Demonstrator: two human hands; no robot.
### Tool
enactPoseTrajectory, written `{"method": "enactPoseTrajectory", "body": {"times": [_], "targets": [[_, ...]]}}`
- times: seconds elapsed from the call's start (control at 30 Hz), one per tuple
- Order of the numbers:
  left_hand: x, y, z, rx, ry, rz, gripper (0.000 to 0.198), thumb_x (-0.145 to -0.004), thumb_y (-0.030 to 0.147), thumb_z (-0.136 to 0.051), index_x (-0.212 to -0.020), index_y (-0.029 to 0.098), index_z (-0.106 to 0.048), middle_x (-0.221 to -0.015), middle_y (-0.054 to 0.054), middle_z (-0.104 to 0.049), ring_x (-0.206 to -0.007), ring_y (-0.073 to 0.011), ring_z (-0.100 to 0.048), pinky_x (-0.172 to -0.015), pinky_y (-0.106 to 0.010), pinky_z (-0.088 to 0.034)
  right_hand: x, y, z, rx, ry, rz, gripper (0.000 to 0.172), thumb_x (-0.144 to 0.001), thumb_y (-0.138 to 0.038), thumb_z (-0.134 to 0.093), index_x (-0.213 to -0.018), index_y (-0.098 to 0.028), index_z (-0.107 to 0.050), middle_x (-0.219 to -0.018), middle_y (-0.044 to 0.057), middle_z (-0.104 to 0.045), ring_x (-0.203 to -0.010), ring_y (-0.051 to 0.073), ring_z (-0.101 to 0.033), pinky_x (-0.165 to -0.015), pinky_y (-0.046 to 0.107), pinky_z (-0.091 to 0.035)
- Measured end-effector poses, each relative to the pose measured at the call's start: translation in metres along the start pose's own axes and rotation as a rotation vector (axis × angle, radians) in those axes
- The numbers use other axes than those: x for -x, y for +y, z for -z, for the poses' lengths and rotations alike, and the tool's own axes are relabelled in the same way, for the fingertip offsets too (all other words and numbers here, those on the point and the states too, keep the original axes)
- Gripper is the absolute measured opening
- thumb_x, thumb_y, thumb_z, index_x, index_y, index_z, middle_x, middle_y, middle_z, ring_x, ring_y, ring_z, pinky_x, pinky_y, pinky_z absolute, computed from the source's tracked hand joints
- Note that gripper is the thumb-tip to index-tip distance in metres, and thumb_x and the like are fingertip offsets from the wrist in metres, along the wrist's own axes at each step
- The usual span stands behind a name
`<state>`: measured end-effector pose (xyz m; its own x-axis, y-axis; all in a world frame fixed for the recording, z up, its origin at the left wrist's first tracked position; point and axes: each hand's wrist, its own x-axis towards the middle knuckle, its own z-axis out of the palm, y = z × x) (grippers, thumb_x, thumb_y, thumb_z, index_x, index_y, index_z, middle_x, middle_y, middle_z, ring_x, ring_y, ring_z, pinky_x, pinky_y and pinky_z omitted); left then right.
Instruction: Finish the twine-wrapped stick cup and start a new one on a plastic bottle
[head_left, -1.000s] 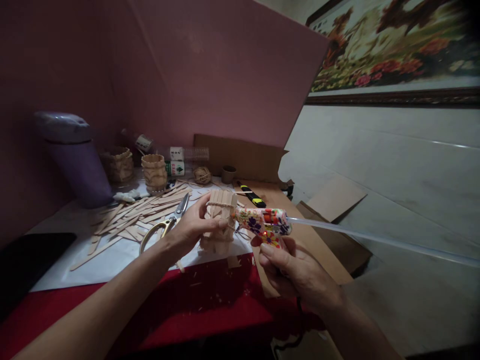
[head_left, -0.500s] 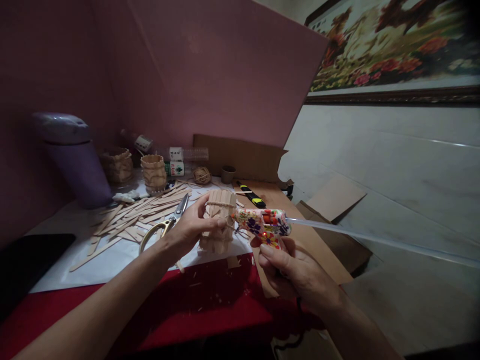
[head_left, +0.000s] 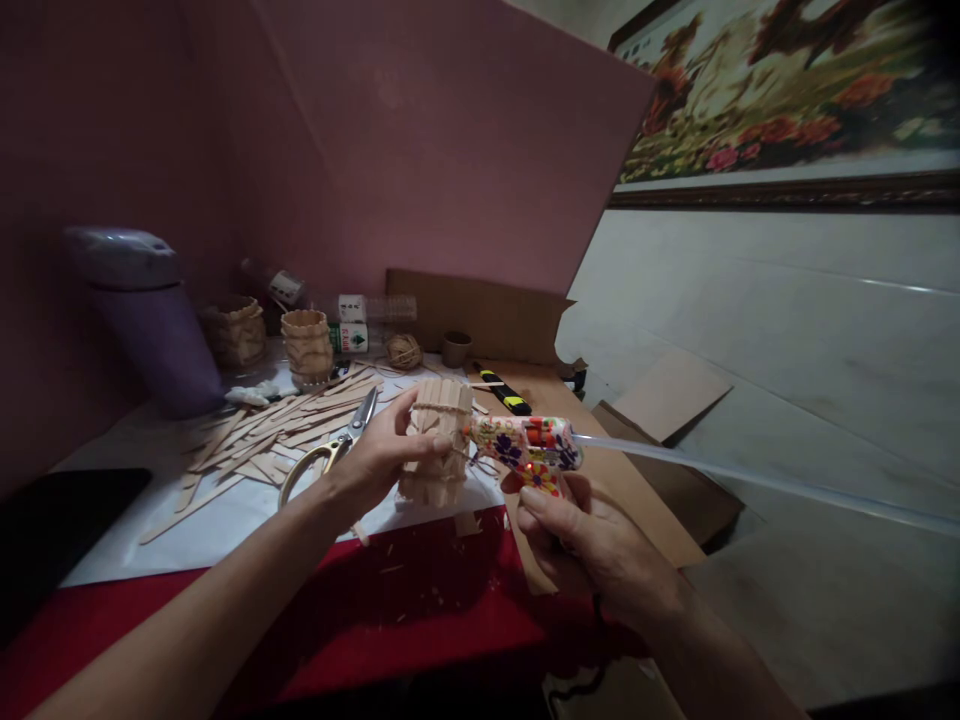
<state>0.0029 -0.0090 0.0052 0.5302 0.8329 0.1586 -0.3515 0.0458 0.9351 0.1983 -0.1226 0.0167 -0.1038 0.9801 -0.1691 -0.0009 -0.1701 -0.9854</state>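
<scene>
My left hand (head_left: 386,450) is closed around the left side of a craft-stick cup (head_left: 437,482), its thumb across the front. The cup stands upright, ringed with twine near its top. In my right hand (head_left: 574,535) is a flower-patterned hot glue gun (head_left: 517,442), gripped by its handle, with a red light showing. Its nozzle points left at the cup's right side; whether it touches cannot be made out. A long clear glue stick (head_left: 697,468) sticks out of the back of the gun. Gold-handled scissors (head_left: 324,458) lie beside my left hand.
Loose craft sticks (head_left: 259,440) are heaped on white paper at left. Behind them stand a finished-looking stick cup (head_left: 307,348), a purple bottle (head_left: 154,325), plastic bottles (head_left: 375,308) and a twine ball (head_left: 405,351). A utility knife (head_left: 504,388) lies on cardboard. Red cloth (head_left: 360,620) covers the front.
</scene>
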Motion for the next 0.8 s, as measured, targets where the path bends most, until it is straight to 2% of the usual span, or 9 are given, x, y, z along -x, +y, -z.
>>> {"method": "enactPoseTrajectory", "body": {"times": [0.4, 0.8], "targets": [[0.0005, 0.0017, -0.0004, 0.017, 0.017, 0.023, 0.063, -0.061, 0.025, -0.082, -0.119, 0.017, -0.058, -0.102, -0.010, -0.070, -0.080, -0.0192, -0.064, -0.067, -0.029, -0.052, 0.0003, -0.0010, -0.0020, -0.011, -0.015, 0.018, 0.047, -0.080, -0.060, -0.069, -0.068, -0.021, -0.046, -0.052, -0.010, -0.035, -0.039, 0.003, -0.025, -0.036, 0.018, -0.018], [0.0022, 0.0018, -0.0015, 0.033, 0.034, 0.019, 0.059, -0.063, 0.024, -0.079, -0.119, 0.018, -0.060, -0.099, -0.010, -0.071, -0.077, -0.0201, -0.066, -0.067, -0.030, -0.052, -0.0018, 0.0013, -0.0003, 0.004, -0.010, 0.026, 0.046, -0.083, -0.059, -0.067, -0.068, -0.021, -0.046, -0.051, -0.009, -0.035, -0.039, 0.003, -0.026, -0.036, 0.018, -0.018]]}}
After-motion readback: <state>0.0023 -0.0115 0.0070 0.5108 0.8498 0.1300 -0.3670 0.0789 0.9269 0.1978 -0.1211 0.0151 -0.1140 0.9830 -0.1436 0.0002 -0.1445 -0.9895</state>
